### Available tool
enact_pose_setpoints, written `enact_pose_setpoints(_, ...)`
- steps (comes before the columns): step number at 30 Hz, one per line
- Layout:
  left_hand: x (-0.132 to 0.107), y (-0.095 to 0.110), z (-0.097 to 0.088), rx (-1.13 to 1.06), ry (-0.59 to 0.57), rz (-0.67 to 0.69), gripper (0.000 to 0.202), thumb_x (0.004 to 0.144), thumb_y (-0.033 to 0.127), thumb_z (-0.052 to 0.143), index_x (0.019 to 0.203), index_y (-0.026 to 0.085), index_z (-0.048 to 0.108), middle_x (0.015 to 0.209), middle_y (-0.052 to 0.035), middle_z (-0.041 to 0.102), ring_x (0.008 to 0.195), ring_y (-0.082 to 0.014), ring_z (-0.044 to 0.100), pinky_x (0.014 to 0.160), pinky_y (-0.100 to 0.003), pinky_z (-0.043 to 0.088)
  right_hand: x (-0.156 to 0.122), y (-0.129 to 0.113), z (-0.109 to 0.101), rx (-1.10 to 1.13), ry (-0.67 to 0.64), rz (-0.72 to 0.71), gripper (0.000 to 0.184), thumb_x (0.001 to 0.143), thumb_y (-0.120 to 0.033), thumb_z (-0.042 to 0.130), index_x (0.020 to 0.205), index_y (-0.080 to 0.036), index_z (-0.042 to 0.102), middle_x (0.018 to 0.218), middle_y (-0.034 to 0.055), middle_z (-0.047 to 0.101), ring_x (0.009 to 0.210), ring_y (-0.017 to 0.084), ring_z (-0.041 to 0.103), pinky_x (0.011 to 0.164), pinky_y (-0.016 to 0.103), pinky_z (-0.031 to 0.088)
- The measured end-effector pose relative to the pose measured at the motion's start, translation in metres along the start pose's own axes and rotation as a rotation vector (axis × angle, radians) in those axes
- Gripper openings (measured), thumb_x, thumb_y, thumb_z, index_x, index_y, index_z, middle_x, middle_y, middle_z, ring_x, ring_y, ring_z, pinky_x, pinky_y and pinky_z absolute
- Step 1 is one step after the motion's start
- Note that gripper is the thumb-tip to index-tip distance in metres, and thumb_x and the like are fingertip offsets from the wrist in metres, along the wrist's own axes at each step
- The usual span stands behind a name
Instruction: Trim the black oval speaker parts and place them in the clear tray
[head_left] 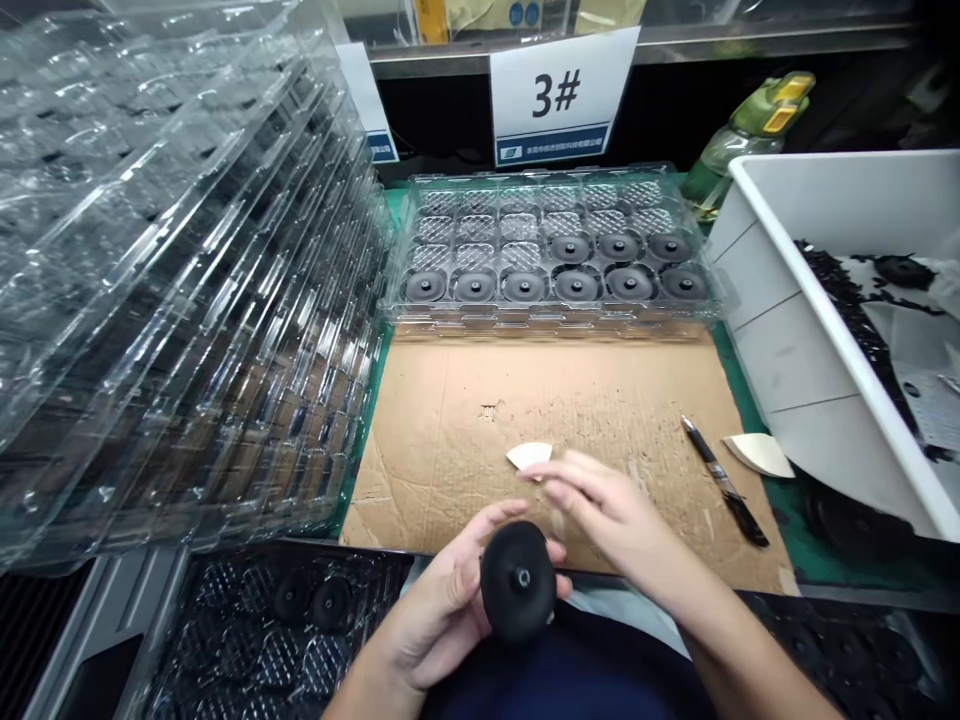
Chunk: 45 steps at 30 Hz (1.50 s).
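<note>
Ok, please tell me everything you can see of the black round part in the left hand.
The black round part is a matte disc, plastic or rubber by its look, with a small hub and a hole at its centre. It faces the camera at the near edge of the cardboard sheet. The left hand cups it from behind. The right hand is open close above it, blurred; contact cannot be told.

Matt disc [517, 580], glossy plastic tray [480, 228], rough cardboard [450, 420]

Tray [551, 316] lies behind the cardboard [450, 420], disc [517, 580] before it — stacked trays [172, 280] left, bin [780, 330] right.
</note>
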<state>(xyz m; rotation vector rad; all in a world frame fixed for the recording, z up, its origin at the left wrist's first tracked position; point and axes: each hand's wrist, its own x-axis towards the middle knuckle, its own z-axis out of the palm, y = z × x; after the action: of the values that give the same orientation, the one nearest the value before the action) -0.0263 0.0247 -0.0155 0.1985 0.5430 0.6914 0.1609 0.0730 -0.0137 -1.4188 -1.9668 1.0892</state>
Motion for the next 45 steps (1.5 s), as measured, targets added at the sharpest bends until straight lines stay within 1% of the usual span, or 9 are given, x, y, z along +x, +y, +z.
enact_pose_setpoints(3,-0.004,0.002,-0.007,-0.126,0.08,0.117,0.05,0.078,0.035,0.065,0.123,0.03,0.047,0.122,-0.0077,0.06,0.109,-0.026,0.06,0.087,-0.035,0.047,0.012,0.025,0.022,-0.164,0.194,0.097,0.025,0.092,-0.029,0.047,0.109,-0.021,0.064,0.09,0.0061,0.057,0.073,0.018,0.061,0.062,0.031,0.049)
enact_pose_setpoints(10,-0.011,0.008,-0.016,-0.204,0.188,0.214,0.047,0.073,0.038,0.069,0.117,0.029,0.054,0.124,-0.0062,0.058,0.116,-0.0239,0.055,0.097,-0.035,0.042,0.003,0.039,0.062,-0.17,0.183,-0.061,0.024,0.092,-0.024,0.043,0.102,-0.019,0.065,0.093,0.0092,0.063,0.085,0.021,0.06,0.074,0.035,0.049)
enact_pose_setpoints(15,-0.007,0.009,-0.012,-0.162,0.255,0.266,0.054,0.067,0.036,0.075,0.116,0.023,0.058,0.123,-0.0082,0.06,0.109,-0.0237,0.059,0.097,-0.034,0.043,0.01,0.002,0.034,-0.099,0.172,-0.065,0.017,0.09,-0.022,0.051,0.101,-0.021,0.064,0.085,0.0041,0.067,0.07,0.016,0.061,0.059,0.027,0.049)
enact_pose_setpoints(19,-0.003,0.012,-0.001,-0.075,0.337,0.268,0.054,0.058,0.034,0.081,0.108,0.021,0.064,0.114,-0.0072,0.065,0.101,-0.0189,0.061,0.088,-0.025,0.047,0.003,-0.052,0.022,-0.005,0.271,-0.231,0.025,0.089,-0.017,0.048,0.112,-0.021,0.057,0.1,0.0049,0.066,0.09,0.019,0.061,0.077,0.032,0.048)
enact_pose_setpoints(23,-0.003,0.018,0.012,-0.006,0.365,0.278,0.053,0.055,0.031,0.083,0.105,0.026,0.066,0.106,-0.0033,0.067,0.096,-0.0181,0.062,0.086,-0.025,0.048,-0.008,-0.083,0.021,0.025,0.114,-0.394,0.027,0.085,-0.007,0.044,0.108,-0.017,0.055,0.089,0.0047,0.067,0.075,0.016,0.06,0.067,0.03,0.045)
enact_pose_setpoints(25,-0.002,0.017,0.019,0.011,0.336,0.278,0.052,0.055,0.032,0.083,0.104,0.026,0.066,0.103,-0.0032,0.069,0.096,-0.0195,0.063,0.087,-0.028,0.048,-0.007,-0.087,0.018,0.009,0.076,-0.387,0.023,0.086,-0.009,0.043,0.104,-0.016,0.056,0.085,0.0046,0.066,0.071,0.016,0.058,0.064,0.03,0.044)
enact_pose_setpoints(30,-0.001,0.014,0.03,0.046,0.311,0.237,0.044,0.06,0.028,0.081,0.101,0.023,0.068,0.099,-0.0027,0.071,0.097,-0.019,0.063,0.092,-0.029,0.046,-0.011,-0.081,0.018,-0.041,0.341,-0.452,0.024,0.088,-0.009,0.039,0.105,-0.011,0.056,0.079,0.0084,0.065,0.07,0.019,0.056,0.065,0.034,0.041)
enact_pose_setpoints(41,0.008,0.014,0.049,0.063,0.233,0.188,0.05,0.051,0.025,0.085,0.098,0.027,0.07,0.099,-0.0001,0.072,0.093,-0.0155,0.065,0.087,-0.023,0.047,-0.032,-0.067,-0.01,-0.012,0.245,-0.467,0.026,0.086,-0.006,0.043,0.108,-0.017,0.052,0.081,0.005,0.065,0.068,0.017,0.056,0.064,0.031,0.043)
enact_pose_setpoints(45,0.015,0.008,0.049,0.053,0.216,0.123,0.066,0.036,0.032,0.089,0.098,0.025,0.07,0.098,-0.0015,0.071,0.09,-0.0157,0.064,0.081,-0.021,0.048,-0.05,-0.056,-0.024,-0.12,0.271,-0.268,0.025,0.088,-0.008,0.042,0.11,-0.016,0.053,0.077,0.0049,0.061,0.066,0.017,0.052,0.063,0.031,0.039)
